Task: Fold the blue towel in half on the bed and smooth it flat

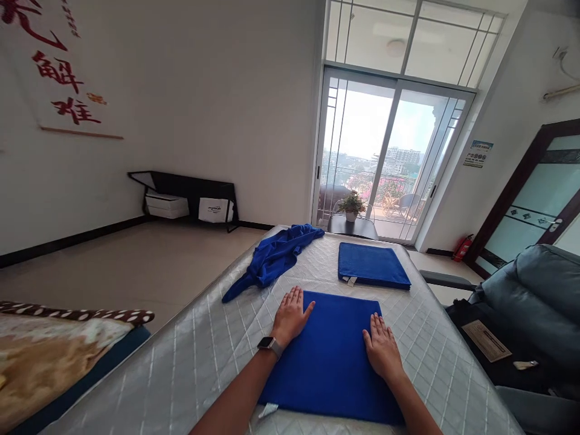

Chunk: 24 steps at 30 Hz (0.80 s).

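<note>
A blue cloth (333, 356), folded into a flat square with a white tag at its near left corner, lies in front of me. My left hand (291, 314) rests flat at its left edge, thumb spread out over the cloth; a watch sits on that wrist. Flat on the right edge lies my right hand (381, 347), its fingers stretched out. Farther back on the right is a neat stack of folded blue cloth (372, 264) with white tags. A crumpled blue cloth (276, 257) lies loose at the back left.
Everything blue lies on a silvery quilted mattress (203, 362). Bedding with a brown dotted edge (72, 344) is at the left. A dark armchair (534, 302) stands close on the right. Past the far end is a chair with a potted plant (351, 205).
</note>
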Tool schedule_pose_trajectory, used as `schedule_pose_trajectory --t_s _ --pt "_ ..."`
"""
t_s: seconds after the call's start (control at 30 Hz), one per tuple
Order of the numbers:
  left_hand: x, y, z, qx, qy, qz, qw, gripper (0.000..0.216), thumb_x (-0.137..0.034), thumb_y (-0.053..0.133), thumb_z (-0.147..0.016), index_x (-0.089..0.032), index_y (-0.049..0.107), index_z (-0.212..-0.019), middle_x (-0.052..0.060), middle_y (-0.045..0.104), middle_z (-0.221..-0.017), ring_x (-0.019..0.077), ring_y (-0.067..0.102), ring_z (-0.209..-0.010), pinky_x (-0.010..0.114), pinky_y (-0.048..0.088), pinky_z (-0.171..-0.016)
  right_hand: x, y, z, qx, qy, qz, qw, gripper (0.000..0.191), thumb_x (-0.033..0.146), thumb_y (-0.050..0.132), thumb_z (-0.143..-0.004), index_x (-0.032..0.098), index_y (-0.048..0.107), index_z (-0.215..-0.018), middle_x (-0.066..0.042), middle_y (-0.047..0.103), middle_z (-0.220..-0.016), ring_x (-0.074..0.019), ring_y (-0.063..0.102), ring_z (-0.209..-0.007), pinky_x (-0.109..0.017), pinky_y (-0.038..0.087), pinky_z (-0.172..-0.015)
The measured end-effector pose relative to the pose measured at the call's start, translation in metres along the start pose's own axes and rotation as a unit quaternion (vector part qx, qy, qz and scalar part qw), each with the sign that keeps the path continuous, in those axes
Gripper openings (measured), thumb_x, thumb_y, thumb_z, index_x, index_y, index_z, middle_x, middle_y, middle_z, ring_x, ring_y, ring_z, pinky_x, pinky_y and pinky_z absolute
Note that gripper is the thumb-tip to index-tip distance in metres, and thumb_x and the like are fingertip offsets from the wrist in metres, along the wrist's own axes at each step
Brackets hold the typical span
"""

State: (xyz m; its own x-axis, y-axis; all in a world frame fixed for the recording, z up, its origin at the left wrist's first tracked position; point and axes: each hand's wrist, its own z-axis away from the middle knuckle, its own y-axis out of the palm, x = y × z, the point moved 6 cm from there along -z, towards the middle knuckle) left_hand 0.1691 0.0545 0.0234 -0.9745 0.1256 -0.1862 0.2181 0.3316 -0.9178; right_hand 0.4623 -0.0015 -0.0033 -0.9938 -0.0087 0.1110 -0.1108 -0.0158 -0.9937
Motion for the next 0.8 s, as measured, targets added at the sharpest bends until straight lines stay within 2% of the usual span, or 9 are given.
schedule_pose_trajectory --t_s 0.1,0.17,0.27,0.33,0.43,0.5,0.6,0.67,0.8 --pt "-0.024 -0.017 0.007 -0.042 0.042 0.005 0.998 0.075 -0.058 0.019 -0.102 -0.008 0.041 -0.153 0.015 0.042 -0.159 0.0291 0.030 -0.152 0.046 0.023 -0.126 0.001 -0.001 0.000 -0.002 0.005 -0.009 1.000 0.069 0.045 0.017 -0.102 0.010 0.019 -0.161 -0.007 0.015 -0.168 -0.0190 0.008 -0.156 -0.041 0.009 -0.126" --pt "-0.054 -0.018 0.018 -0.028 0.080 0.029 0.996 0.071 -0.058 0.020 -0.103 -0.012 0.042 -0.153 0.013 0.044 -0.159 0.0282 0.032 -0.151 0.046 0.027 -0.125 0.001 -0.002 0.000 -0.004 0.006 -0.016 1.000 0.069 0.044 0.018 -0.101 0.010 0.019 -0.161 -0.008 0.016 -0.168 -0.0194 0.009 -0.156 -0.041 0.009 -0.126" --pt "-0.114 -0.003 0.040 0.040 0.173 0.072 0.981 0.071 -0.059 0.020 -0.104 -0.014 0.041 -0.154 0.012 0.043 -0.159 0.0259 0.034 -0.150 0.044 0.032 -0.122 0.002 -0.003 0.000 -0.005 -0.004 -0.019 1.000 0.068 0.042 0.021 -0.101 0.008 0.020 -0.161 -0.010 0.015 -0.168 -0.0209 0.008 -0.156 -0.042 0.009 -0.126" --pt "-0.152 0.009 0.053 0.068 0.232 0.095 0.966 0.070 -0.059 0.019 -0.104 -0.015 0.038 -0.155 0.013 0.040 -0.161 0.0244 0.032 -0.151 0.043 0.031 -0.123 0.003 -0.003 0.002 0.000 -0.015 -0.012 1.000 0.067 0.039 0.023 -0.101 0.009 0.022 -0.160 -0.010 0.014 -0.168 -0.0214 0.007 -0.156 -0.042 0.009 -0.125" --pt "-0.184 0.022 0.056 0.085 0.249 0.111 0.959 0.069 -0.056 0.016 -0.105 -0.014 0.035 -0.157 0.013 0.035 -0.163 0.0236 0.027 -0.153 0.043 0.026 -0.125 0.003 -0.002 0.003 0.009 -0.029 0.001 1.000 0.062 0.034 0.023 -0.101 0.016 0.026 -0.160 -0.006 0.012 -0.169 -0.0206 0.006 -0.156 -0.043 0.008 -0.125" --pt "-0.185 0.029 0.048 0.099 0.220 0.105 0.965 0.071 -0.055 0.014 -0.104 -0.012 0.037 -0.156 0.014 0.035 -0.163 0.0245 0.027 -0.153 0.044 0.025 -0.125 0.002 -0.001 0.003 0.008 -0.025 0.001 1.000 0.062 0.033 0.022 -0.101 0.015 0.025 -0.160 -0.006 0.013 -0.169 -0.0205 0.006 -0.156 -0.043 0.008 -0.125" --pt "-0.161 0.032 0.034 0.114 0.170 0.088 0.975 0.075 -0.059 0.012 -0.103 -0.011 0.038 -0.155 0.015 0.036 -0.162 0.0261 0.028 -0.152 0.046 0.025 -0.125 0.001 -0.001 0.002 0.003 -0.011 -0.007 1.000 0.066 0.039 0.019 -0.102 0.008 0.020 -0.160 -0.010 0.014 -0.168 -0.0209 0.008 -0.156 -0.042 0.009 -0.125" --pt "-0.132 0.030 0.028 0.116 0.142 0.075 0.980 0.078 -0.063 0.014 -0.102 -0.011 0.037 -0.156 0.015 0.035 -0.163 0.0269 0.027 -0.153 0.046 0.024 -0.125 0.001 -0.001 0.001 0.000 -0.004 -0.010 1.000 0.068 0.042 0.019 -0.101 0.007 0.019 -0.160 -0.010 0.014 -0.168 -0.0208 0.009 -0.156 -0.041 0.009 -0.125" --pt "-0.060 0.020 0.024 0.116 0.078 0.046 0.989 0.085 -0.070 0.016 -0.099 -0.010 0.034 -0.157 0.015 0.031 -0.164 0.0284 0.023 -0.154 0.047 0.021 -0.126 0.001 0.000 0.000 0.002 0.002 -0.009 1.000 0.069 0.043 0.018 -0.101 0.009 0.018 -0.161 -0.008 0.014 -0.168 -0.0197 0.008 -0.156 -0.040 0.006 -0.126"
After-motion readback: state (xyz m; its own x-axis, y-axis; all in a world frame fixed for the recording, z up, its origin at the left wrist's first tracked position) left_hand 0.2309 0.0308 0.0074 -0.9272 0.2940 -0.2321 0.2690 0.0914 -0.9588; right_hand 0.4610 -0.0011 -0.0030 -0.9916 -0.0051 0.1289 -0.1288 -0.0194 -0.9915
